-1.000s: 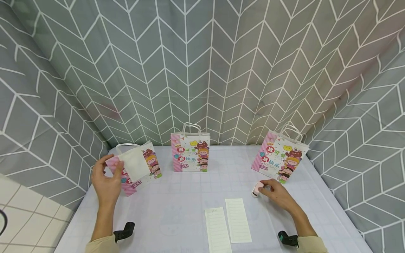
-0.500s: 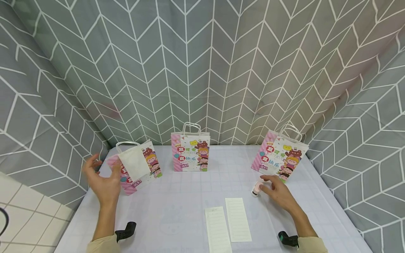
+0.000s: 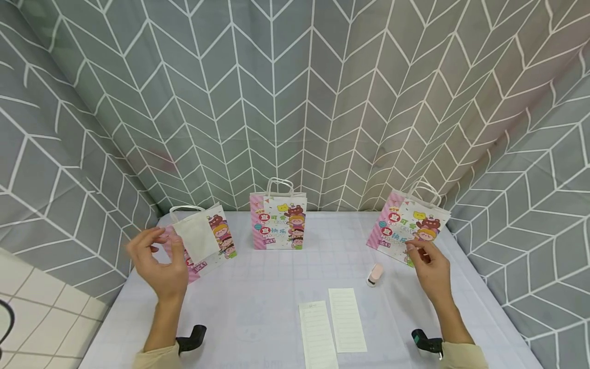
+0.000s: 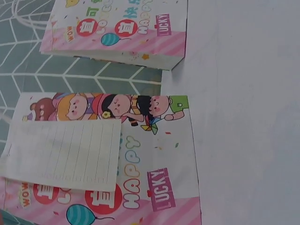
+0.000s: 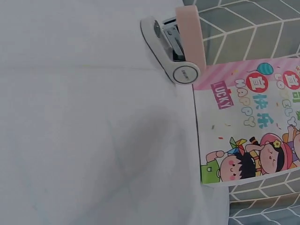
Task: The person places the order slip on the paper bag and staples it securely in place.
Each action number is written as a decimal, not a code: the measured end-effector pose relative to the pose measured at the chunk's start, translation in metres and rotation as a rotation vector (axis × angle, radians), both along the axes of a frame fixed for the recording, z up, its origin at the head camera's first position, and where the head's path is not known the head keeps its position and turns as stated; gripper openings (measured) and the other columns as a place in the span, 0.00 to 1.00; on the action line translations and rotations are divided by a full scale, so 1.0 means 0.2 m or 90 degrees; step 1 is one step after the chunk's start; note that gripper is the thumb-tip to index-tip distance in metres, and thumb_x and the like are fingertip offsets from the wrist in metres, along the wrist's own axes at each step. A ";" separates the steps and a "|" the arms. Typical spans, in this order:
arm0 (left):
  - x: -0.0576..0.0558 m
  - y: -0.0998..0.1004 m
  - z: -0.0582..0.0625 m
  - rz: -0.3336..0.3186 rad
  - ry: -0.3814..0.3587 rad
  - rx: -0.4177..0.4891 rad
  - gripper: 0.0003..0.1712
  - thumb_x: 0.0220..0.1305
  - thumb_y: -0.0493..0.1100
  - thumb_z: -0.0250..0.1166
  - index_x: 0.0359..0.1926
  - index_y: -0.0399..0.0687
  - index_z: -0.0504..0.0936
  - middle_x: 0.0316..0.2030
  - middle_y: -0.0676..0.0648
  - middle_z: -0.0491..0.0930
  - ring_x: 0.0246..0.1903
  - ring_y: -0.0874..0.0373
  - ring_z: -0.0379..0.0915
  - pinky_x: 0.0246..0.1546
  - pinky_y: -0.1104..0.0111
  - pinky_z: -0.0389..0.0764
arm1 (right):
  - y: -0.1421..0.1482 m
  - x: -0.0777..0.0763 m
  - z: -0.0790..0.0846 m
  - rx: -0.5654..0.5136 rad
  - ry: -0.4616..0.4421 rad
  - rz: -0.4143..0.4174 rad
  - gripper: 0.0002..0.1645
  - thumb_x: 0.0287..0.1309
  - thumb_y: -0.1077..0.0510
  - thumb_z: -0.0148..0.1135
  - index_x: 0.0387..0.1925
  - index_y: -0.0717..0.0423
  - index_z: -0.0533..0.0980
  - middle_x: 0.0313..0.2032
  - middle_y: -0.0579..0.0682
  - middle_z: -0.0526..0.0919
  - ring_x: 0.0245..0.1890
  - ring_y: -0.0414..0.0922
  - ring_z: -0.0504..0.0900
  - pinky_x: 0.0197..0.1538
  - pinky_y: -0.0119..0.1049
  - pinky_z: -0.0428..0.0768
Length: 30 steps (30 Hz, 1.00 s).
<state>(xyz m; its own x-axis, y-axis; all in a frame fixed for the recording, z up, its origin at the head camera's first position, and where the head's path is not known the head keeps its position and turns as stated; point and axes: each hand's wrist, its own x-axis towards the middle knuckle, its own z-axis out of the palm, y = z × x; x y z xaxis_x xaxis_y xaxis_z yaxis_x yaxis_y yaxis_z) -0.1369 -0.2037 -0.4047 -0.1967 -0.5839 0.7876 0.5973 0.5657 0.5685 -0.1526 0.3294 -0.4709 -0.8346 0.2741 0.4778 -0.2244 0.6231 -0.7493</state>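
A lined paper slip [image 3: 198,240] lies over the front of the left cartoon gift bag [image 3: 224,237], near its top. Beside that bag's pink edge hovers my left hand [image 3: 163,266], its fingers loosely bent and no object visible in them. In the left wrist view the slip [image 4: 70,152] covers part of the printed lettering. A pink and white stapler [image 3: 375,274] rests on the table; the right wrist view shows the stapler [image 5: 190,37] with its arm raised. My right hand [image 3: 432,271] hangs in front of the right gift bag [image 3: 401,225], fingers loosely curled, seemingly holding nothing.
Another gift bag [image 3: 278,223] stands at the back middle, before the patterned curtain [image 3: 295,102]. Two lined paper slips lie near the front: a left slip [image 3: 318,333] and a right slip [image 3: 348,320]. White tiles [image 3: 32,307] show at the far left.
My left hand has let go of the left bag's edge and drawn slightly away. The right hand has left the stapler on the table and moved right and up.
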 end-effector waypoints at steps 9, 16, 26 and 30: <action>-0.01 0.11 -0.08 -0.109 -0.006 -0.114 0.11 0.54 0.30 0.63 0.37 0.23 0.79 0.36 0.28 0.76 0.36 0.56 0.70 0.39 0.69 0.63 | 0.00 0.02 0.09 -0.055 0.149 -0.086 0.10 0.64 0.67 0.65 0.46 0.67 0.81 0.35 0.34 0.74 0.31 0.37 0.66 0.35 0.21 0.63; -0.03 0.18 -0.21 -0.276 -0.151 -0.251 0.12 0.56 0.26 0.67 0.42 0.38 0.84 0.35 0.45 0.82 0.33 0.59 0.71 0.38 0.70 0.69 | 0.04 0.00 0.07 -0.084 0.139 -0.113 0.20 0.62 0.66 0.67 0.56 0.63 0.78 0.42 0.41 0.72 0.31 0.38 0.65 0.34 0.23 0.63; 0.00 0.25 -0.27 -0.419 -0.510 -0.496 0.14 0.70 0.50 0.66 0.54 0.68 0.81 0.42 0.67 0.81 0.39 0.69 0.73 0.42 0.62 0.74 | 0.13 -0.04 -0.01 -0.080 0.143 -0.149 0.32 0.62 0.62 0.68 0.67 0.52 0.71 0.48 0.29 0.67 0.30 0.36 0.66 0.36 0.23 0.65; 0.01 0.29 -0.30 -0.509 -0.602 -0.520 0.15 0.70 0.54 0.64 0.57 0.71 0.79 0.45 0.63 0.83 0.41 0.69 0.74 0.42 0.64 0.74 | 0.13 -0.04 -0.01 -0.086 0.111 -0.159 0.35 0.63 0.60 0.68 0.69 0.53 0.67 0.51 0.29 0.66 0.31 0.34 0.67 0.35 0.21 0.65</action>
